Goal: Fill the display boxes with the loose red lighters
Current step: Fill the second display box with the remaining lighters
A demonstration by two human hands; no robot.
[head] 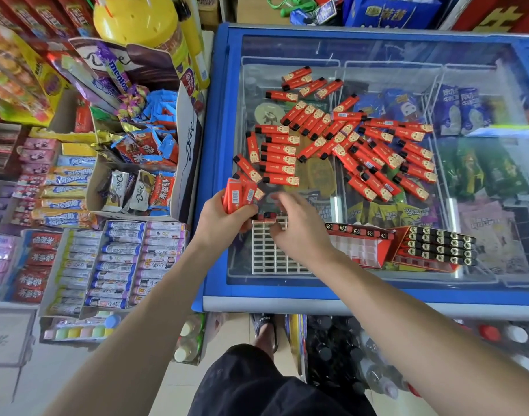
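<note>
Many loose red lighters (341, 139) lie scattered on the glass lid of a blue freezer (215, 145). My left hand (224, 217) grips a bunch of red lighters (237, 196) upright. A white grid tray (269, 250) lies near the front edge, with a couple of lighters (267, 216) standing in its far row. My right hand (299, 229) hovers over that tray, fingers curled and blurred at the far row; whether it holds a lighter is unclear. To the right stand a partly filled red display box (359, 244) and a fuller display box (434, 247).
Shelves of sweets and chocolate boxes (107, 190) crowd the left side. Ice-cream packs show under the freezer glass. Bottles (362, 355) stand on the floor below the freezer's front edge, beside my sandalled foot.
</note>
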